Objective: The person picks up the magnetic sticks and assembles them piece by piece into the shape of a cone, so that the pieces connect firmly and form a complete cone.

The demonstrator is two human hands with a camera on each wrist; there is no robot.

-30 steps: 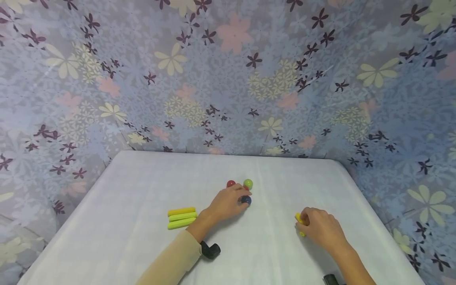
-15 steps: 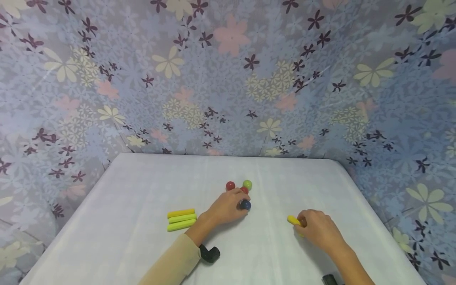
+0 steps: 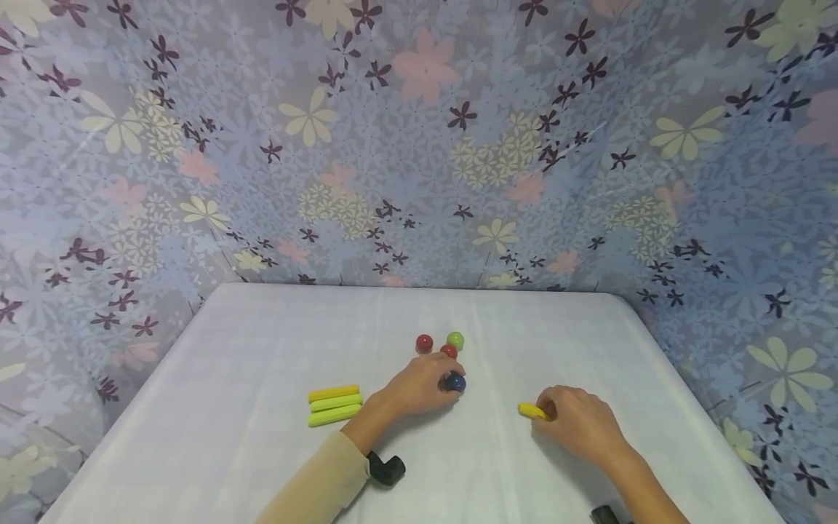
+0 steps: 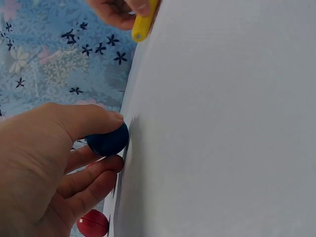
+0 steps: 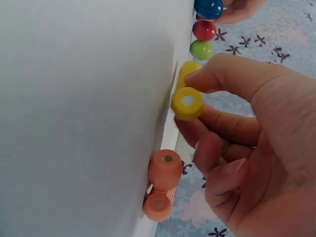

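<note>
Hands pinch blue ball (image 4: 107,139) and yellow stick (image 5: 187,102); right wrist alone shows orange sticks (image 5: 163,185).

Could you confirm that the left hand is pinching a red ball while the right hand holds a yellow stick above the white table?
Not quite: the ball pinched by the left hand is dark blue, as the left wrist view shows. The right hand does hold the yellow stick above the white table.
</note>
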